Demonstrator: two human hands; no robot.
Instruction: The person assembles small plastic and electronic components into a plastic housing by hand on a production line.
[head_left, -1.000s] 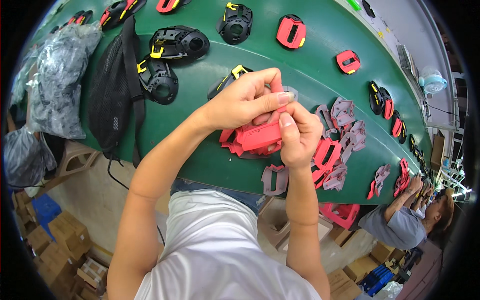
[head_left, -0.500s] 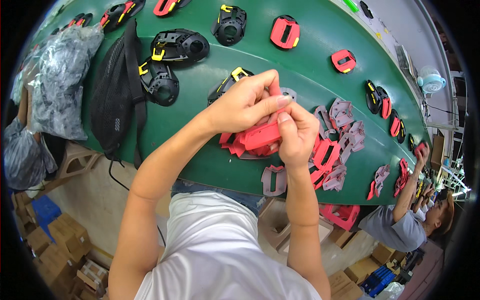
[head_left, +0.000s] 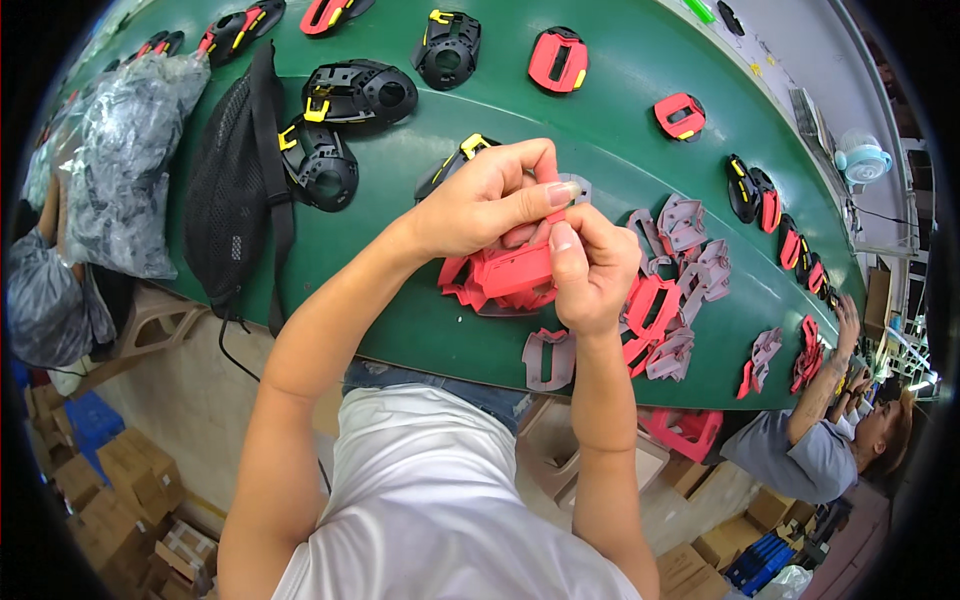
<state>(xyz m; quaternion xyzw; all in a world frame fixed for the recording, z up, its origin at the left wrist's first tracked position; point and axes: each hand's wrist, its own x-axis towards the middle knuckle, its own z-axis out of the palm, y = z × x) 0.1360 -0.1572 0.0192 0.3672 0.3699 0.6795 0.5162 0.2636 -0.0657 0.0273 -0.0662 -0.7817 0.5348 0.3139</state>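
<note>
Both my hands meet in front of me, above the green table. My left hand pinches the upper end of a red plastic part, thumb and fingers pressed together. My right hand closes on the same part from the right, its thumb facing the left fingertips. The fingers hide much of this part. Below it lie more red plastic pieces. Behind my left hand is a black plastic shell with a yellow clip, partly covered. Grey and red plastic frames are heaped right of my right hand.
A black mesh bag and black shells lie to the left, beside a clear plastic bag of dark pieces. Red-and-black assemblies line the far strip. A co-worker sits at right; cardboard boxes stand on the floor.
Shells and red assemblies on the far strip have shifted slightly left. My hands stay together, with the red part a little turned. The co-worker's hand has come off a red piece and is raised.
</note>
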